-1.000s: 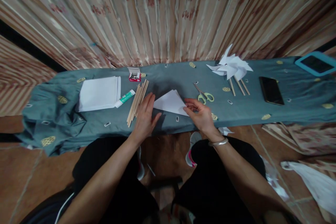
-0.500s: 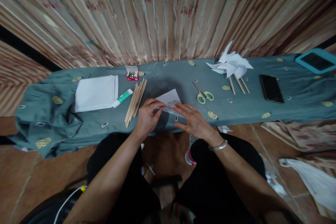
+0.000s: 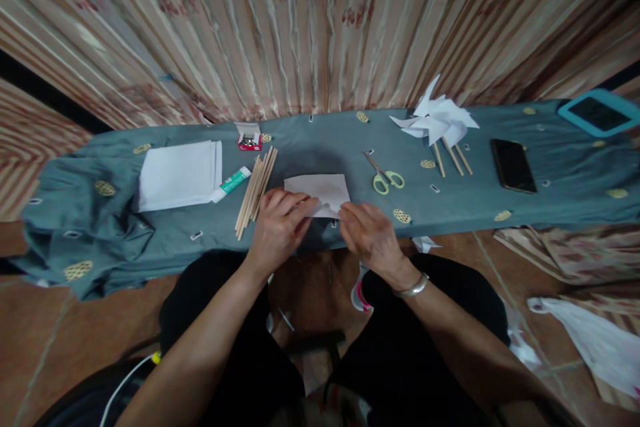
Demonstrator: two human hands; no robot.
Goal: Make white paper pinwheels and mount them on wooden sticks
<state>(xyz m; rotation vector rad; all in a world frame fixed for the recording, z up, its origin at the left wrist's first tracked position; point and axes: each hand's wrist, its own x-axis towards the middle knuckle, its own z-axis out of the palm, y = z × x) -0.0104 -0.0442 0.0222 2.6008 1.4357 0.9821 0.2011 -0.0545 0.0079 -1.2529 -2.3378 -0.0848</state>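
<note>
A white paper sheet (image 3: 320,188) lies near the front edge of a bench covered in grey-green cloth (image 3: 310,147). My left hand (image 3: 279,225) grips the sheet's near left corner with curled fingers. My right hand (image 3: 367,235), a silver bangle on its wrist, pinches the near right edge. A bundle of wooden sticks (image 3: 254,189) lies just left of my left hand. Green-handled scissors (image 3: 384,176) rest to the right of the sheet.
On the left lie a stack of white paper (image 3: 177,174), a glue tube (image 3: 229,185) and a small red box of pins (image 3: 249,140). On the right are finished paper pinwheels (image 3: 437,121), a black phone (image 3: 513,165) and a blue-cased tablet (image 3: 600,113). A curtain hangs behind.
The folded triangular paper has been opened into a flatter, squarer sheet. Both hands moved in from its sides onto its near edge and took hold of it.
</note>
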